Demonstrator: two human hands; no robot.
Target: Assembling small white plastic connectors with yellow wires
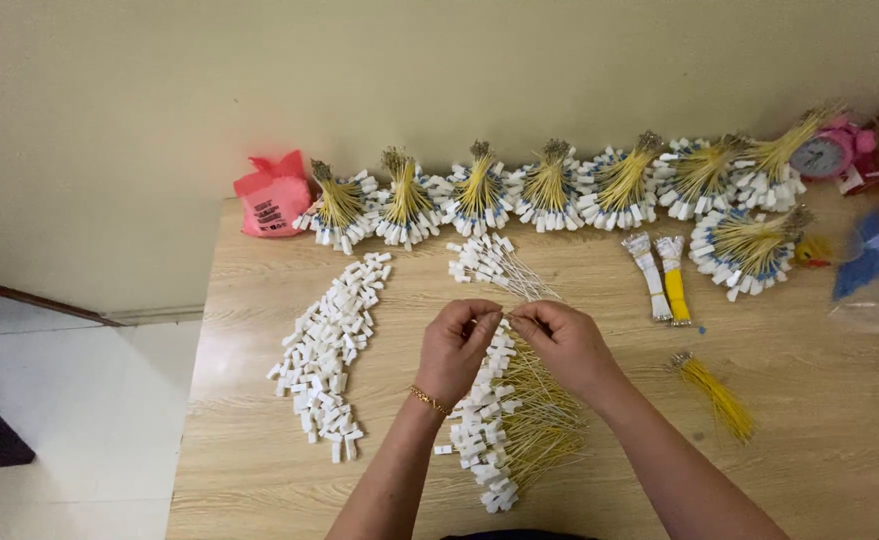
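Both hands (pixel 507 335) pinch white-tagged yellow wires (pixel 514 415); red bag (pixel 272 197) behind.

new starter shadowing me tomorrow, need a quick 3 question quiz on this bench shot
1. True or false: the left hand and right hand meet above the fanned pile of thin yellow wires with white rectangular plastic tags.
2. Which lies nearest the table's left edge? A) loose heap of white rectangular plastic tags B) small loose bunch of bare yellow wires C) round pink alarm clock
3. What sits at the far left end of the row of tied yellow wire bundles along the wall?

Key: 1. True. 2. A. 3. A red plastic bag, on the light wooden table.
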